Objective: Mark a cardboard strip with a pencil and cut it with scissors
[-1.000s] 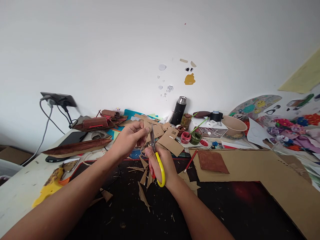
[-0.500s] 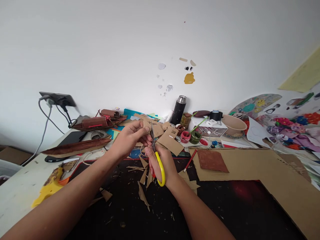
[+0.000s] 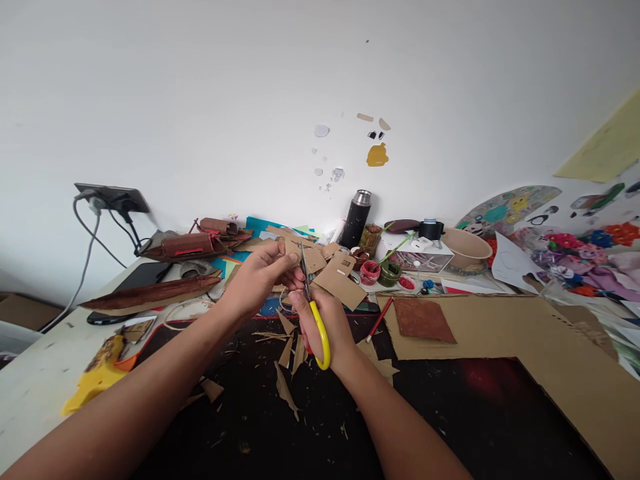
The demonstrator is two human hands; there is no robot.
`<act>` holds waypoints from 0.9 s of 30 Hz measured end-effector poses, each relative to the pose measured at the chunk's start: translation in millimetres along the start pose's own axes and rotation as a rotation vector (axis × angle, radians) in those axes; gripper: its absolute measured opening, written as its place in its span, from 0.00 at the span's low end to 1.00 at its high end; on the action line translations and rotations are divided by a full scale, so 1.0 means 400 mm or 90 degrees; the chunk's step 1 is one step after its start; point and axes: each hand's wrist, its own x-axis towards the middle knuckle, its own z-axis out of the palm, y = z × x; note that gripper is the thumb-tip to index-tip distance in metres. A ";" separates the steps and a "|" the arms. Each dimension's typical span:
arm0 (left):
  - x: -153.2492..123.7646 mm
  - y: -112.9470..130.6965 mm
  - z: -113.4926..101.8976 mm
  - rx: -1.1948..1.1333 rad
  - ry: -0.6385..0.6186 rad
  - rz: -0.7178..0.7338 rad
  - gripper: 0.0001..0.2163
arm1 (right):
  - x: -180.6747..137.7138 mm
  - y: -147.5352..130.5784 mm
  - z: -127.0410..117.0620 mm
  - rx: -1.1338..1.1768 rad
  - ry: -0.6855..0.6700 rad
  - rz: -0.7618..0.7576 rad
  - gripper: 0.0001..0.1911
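Observation:
My right hand (image 3: 327, 327) is closed round a pair of scissors (image 3: 321, 337) with a yellow handle; a bit of red handle shows below the fingers. The metal blades point up and away, right beside the fingertips of my left hand (image 3: 260, 277). That hand pinches a small piece of cardboard (image 3: 293, 248) at the blades; its outline blends with the cardboard pieces behind it. Below both hands, torn cardboard scraps (image 3: 285, 390) lie on the black mat (image 3: 260, 440).
A yellow glue gun (image 3: 97, 377) lies at the left, near brown boat-shaped pieces (image 3: 150, 293). A black flask (image 3: 356, 220) and paint jars (image 3: 370, 272) stand at the back. Right of my hands are a red pencil (image 3: 380, 319) and a large cardboard sheet (image 3: 480, 327) bearing a brown painted square (image 3: 424, 320).
The view has shifted very slightly. Both hands, the scissors and the pinched cardboard keep nearly the same position.

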 end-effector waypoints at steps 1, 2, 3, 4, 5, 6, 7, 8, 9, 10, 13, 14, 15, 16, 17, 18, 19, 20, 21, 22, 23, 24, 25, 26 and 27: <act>0.000 0.000 -0.001 -0.001 -0.001 -0.001 0.15 | 0.001 -0.001 -0.002 -0.002 0.003 -0.010 0.25; 0.001 0.000 -0.003 -0.001 -0.003 -0.003 0.15 | 0.002 -0.002 -0.003 -0.004 0.004 -0.015 0.24; 0.001 -0.001 -0.005 0.000 -0.003 -0.006 0.15 | 0.003 -0.003 -0.005 -0.007 0.003 -0.017 0.23; 0.001 -0.001 -0.007 0.001 -0.004 -0.008 0.14 | 0.004 -0.003 -0.006 -0.010 0.003 -0.014 0.23; 0.002 -0.002 -0.008 0.001 -0.005 -0.010 0.14 | 0.005 -0.003 -0.007 -0.013 0.002 -0.010 0.23; 0.002 -0.002 -0.010 0.001 -0.007 -0.011 0.14 | 0.006 -0.002 -0.007 -0.016 0.001 -0.006 0.22; 0.002 -0.002 -0.011 0.001 -0.008 -0.012 0.14 | 0.006 -0.002 -0.007 -0.018 0.001 -0.004 0.22; 0.003 -0.002 -0.012 0.002 -0.010 -0.013 0.14 | 0.007 -0.001 -0.007 -0.020 0.001 -0.005 0.22; 0.003 -0.001 -0.013 0.003 -0.013 -0.012 0.13 | 0.007 -0.001 -0.007 -0.022 0.001 -0.008 0.22; 0.003 0.001 -0.014 0.008 -0.016 -0.011 0.13 | 0.007 0.000 -0.007 -0.026 0.001 -0.009 0.22; 0.004 0.008 -0.017 0.028 -0.031 -0.004 0.13 | 0.007 0.001 -0.007 -0.052 -0.002 -0.005 0.23; 0.004 0.011 -0.019 0.035 -0.035 -0.001 0.13 | 0.006 0.001 -0.007 -0.058 -0.003 -0.005 0.23; 0.005 0.013 -0.020 0.041 -0.037 0.001 0.13 | 0.006 0.001 -0.007 -0.063 -0.003 -0.006 0.23; 0.005 0.015 -0.022 0.046 -0.037 0.002 0.13 | 0.007 0.002 -0.007 -0.066 -0.004 -0.009 0.23; 0.005 0.016 -0.023 0.051 -0.036 0.003 0.13 | 0.007 0.002 -0.007 -0.070 -0.004 -0.010 0.23; 0.006 0.017 -0.024 0.055 -0.034 0.003 0.13 | 0.007 0.002 -0.007 -0.076 -0.003 -0.011 0.23; 0.006 0.017 -0.025 0.060 -0.033 0.003 0.13 | 0.007 0.003 -0.006 -0.082 -0.001 -0.011 0.24; 0.007 0.016 -0.026 0.064 -0.032 0.004 0.13 | 0.008 0.003 -0.006 -0.087 0.001 -0.011 0.24; 0.007 0.015 -0.027 0.066 -0.032 0.004 0.13 | 0.008 0.003 -0.005 -0.088 0.001 -0.011 0.24; 0.008 0.014 -0.027 0.067 -0.033 0.004 0.13 | 0.008 0.003 -0.005 -0.085 0.000 -0.011 0.23; 0.008 0.014 -0.028 0.066 -0.034 0.005 0.13 | 0.008 0.003 -0.004 -0.080 -0.001 -0.012 0.23; 0.009 0.014 -0.028 0.066 -0.035 0.005 0.13 | 0.008 0.002 -0.004 -0.076 -0.003 -0.012 0.22; 0.009 0.014 -0.029 0.066 -0.037 0.005 0.13 | 0.007 0.002 -0.003 -0.073 -0.006 -0.012 0.22; 0.008 0.015 -0.029 0.066 -0.037 0.005 0.13 | 0.007 0.002 -0.003 -0.071 -0.008 -0.012 0.21; 0.008 0.016 -0.029 0.069 -0.036 0.006 0.13 | 0.006 0.002 -0.002 -0.070 -0.007 -0.013 0.20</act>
